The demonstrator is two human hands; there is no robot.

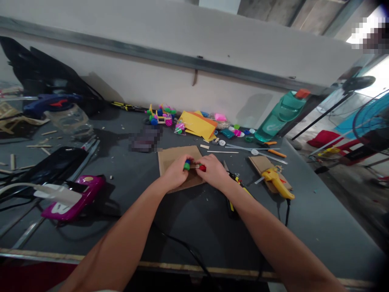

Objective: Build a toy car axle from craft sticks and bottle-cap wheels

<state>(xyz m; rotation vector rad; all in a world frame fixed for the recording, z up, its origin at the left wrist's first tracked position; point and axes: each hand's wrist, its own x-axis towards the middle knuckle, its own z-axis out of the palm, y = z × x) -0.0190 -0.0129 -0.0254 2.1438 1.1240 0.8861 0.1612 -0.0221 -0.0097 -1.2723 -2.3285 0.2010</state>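
Observation:
Over a flat piece of cardboard (196, 151), my two hands are close together. The curled fingers of my left hand (177, 172) close on a small green bottle cap (186, 166) with a blue part beside it. My right hand (214, 172) pinches a small red round piece (202, 167), probably also a cap. A thin light stick seems to run between the two, but fingers hide most of this small assembly. Just right of my right hand lie pliers (231, 206) with black and yellow handles, partly covered by my forearm.
A yellow glue gun (278, 183) rests on cardboard at the right, near a green bottle (279, 115). Yellow paper (199, 125) and colourful small assemblies (161, 114) lie along the wall. A magenta power strip (74, 198) sits left; a black cable (182, 243) crosses the front.

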